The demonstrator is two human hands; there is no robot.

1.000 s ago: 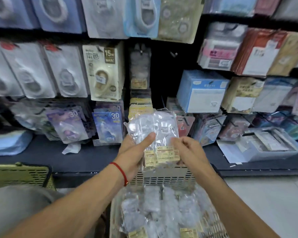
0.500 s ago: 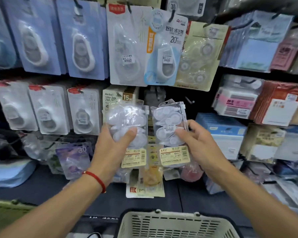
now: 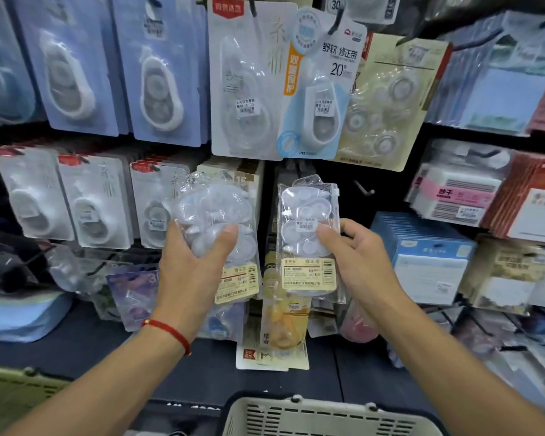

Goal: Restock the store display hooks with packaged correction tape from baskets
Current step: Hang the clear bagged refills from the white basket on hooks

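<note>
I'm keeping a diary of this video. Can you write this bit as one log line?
left hand: holds clear pack bundle | right hand: holds single pack | empty hook: just right of it | basket: below

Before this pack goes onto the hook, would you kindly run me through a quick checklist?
1. Right hand holds single pack: ok.
2. Left hand grips spare packs: ok.
3. Bare hook free to the right of the single pack: ok.
4. Hang hole at the pack's top visible: ok.
5. Hole lined up with hook tip: not ok, pack sits left of it.
6. Basket below for more stock: contents cannot tell.
</note>
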